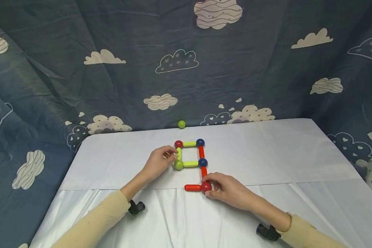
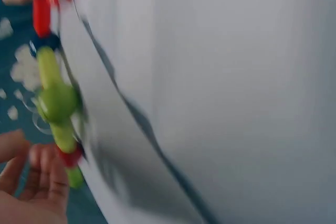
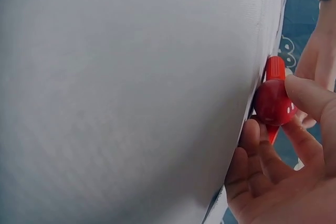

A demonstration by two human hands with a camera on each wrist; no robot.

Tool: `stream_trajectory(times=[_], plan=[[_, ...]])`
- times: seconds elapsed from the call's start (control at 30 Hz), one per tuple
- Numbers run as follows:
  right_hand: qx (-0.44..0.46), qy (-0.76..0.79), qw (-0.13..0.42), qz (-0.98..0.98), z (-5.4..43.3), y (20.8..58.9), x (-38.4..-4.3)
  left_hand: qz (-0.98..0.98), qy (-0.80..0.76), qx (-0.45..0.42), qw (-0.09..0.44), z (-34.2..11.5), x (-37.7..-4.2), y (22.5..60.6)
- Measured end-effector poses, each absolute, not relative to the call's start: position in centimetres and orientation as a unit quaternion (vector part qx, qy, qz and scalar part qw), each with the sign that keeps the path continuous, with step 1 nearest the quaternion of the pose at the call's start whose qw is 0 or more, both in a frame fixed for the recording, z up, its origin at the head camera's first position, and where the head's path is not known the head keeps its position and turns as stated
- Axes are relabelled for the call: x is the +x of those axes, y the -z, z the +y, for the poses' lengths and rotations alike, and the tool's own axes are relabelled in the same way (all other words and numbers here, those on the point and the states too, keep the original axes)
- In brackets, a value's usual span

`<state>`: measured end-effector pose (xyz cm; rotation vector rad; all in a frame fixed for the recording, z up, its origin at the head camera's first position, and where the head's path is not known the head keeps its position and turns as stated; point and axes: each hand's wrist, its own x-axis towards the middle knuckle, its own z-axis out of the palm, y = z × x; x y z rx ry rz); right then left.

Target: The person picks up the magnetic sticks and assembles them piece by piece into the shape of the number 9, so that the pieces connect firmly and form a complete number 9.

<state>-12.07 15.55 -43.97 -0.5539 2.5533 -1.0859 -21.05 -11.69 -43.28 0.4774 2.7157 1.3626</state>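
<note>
A square of toy rods and balls lies on the white table. Its corners are a red ball, two blue balls and a green ball; three sides are yellow-green rods, the right one a red rod. Another red rod runs from the near blue ball to a nearer red ball, with a red rod pointing left. My right hand pinches this nearer ball between thumb and fingers. By the square's left rod, my left hand has loosely bent fingers; contact is unclear.
A loose green ball sits at the table's back edge, in front of the dark cloud-print cloth. The white cloth has a seam across it near the front red ball. Black wrist devices are on both arms.
</note>
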Motion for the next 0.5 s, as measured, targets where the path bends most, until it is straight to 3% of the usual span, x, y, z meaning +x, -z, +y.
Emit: stream_trajectory(times=[0.17,0.5], plan=[[-0.195,0.380,0.159,0.890,15.4,44.0,-12.1,0.882,-0.452,0.130,-0.022,-12.7,-24.9,44.2],[-0.187,0.383,0.162,0.890,15.5,43.9,-12.1,0.896,-0.429,0.115,-0.011,-11.1,-29.9,45.3]])
